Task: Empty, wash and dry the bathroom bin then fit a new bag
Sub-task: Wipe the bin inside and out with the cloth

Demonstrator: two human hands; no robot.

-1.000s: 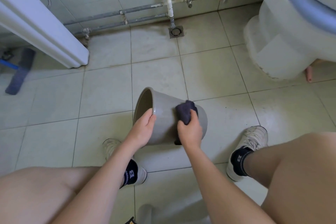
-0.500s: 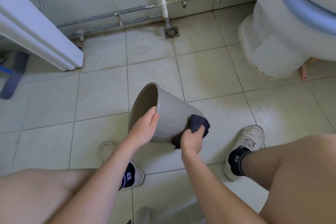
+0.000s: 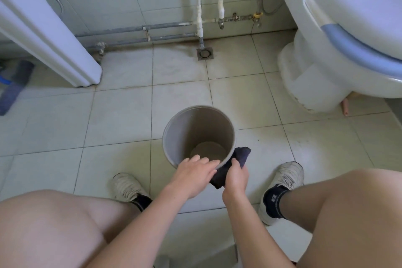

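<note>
— Grey plastic, is that the bin (image 3: 174,135)? Where is it sitting?

— On the tiled floor (image 3: 121,119), mouth up toward the camera, between the person's two white shoes and well apart from the toilet (image 3: 326,54) at the right edge. Nothing is lying inside it.

— What are the hands doing?

— The left hand (image 3: 193,176) is resting on the near rim, fingers fairly straight across it. The right hand (image 3: 236,177) is gripping a dark cloth (image 3: 241,155), which is pressing against the bin's near right outer wall.
</note>
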